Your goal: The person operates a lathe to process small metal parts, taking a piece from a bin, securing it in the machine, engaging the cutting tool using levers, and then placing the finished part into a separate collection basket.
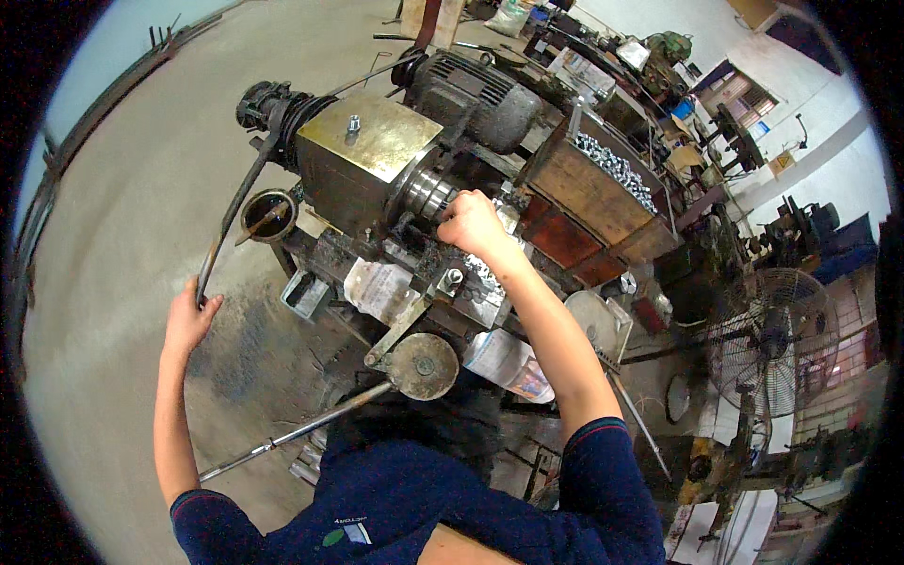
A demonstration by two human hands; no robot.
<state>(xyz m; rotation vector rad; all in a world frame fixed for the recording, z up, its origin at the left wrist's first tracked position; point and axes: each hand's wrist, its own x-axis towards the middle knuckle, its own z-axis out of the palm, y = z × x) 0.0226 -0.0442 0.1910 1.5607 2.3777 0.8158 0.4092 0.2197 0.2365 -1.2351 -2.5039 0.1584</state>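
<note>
I have the bright steel spindle (pixel 427 194) at the middle of my view, jutting from a yellowish metal headstock (pixel 372 138), with my right hand (pixel 471 224) right at its outer end. That grip is narrow, fingers curled in; whether they pinch a workpiece I cannot tell, as my knuckles cover the spot. Out to the side, my left hand (pixel 191 320) has its grip wrapped round the lower end of a long dark lever (pixel 227 221), which runs up to the far end of the headstock.

With both hands on the machine, I judge the work to be mid-cycle on one piece. What is done to it, and how many more are left, I cannot read from here.

A small metal fitting (pixel 354 123) stands upright on top of the headstock. To its left, a round pot (pixel 247 209) holds something dark, with a stick leaning across its rim. Below that, a pale tray (pixel 321 306) has contents too unclear for me to name. On the right, a rust-brown bin (pixel 589 200) carries a heap of small shiny metal pieces (pixel 610 168); I cannot tell whether they are finished parts or blanks.
</note>
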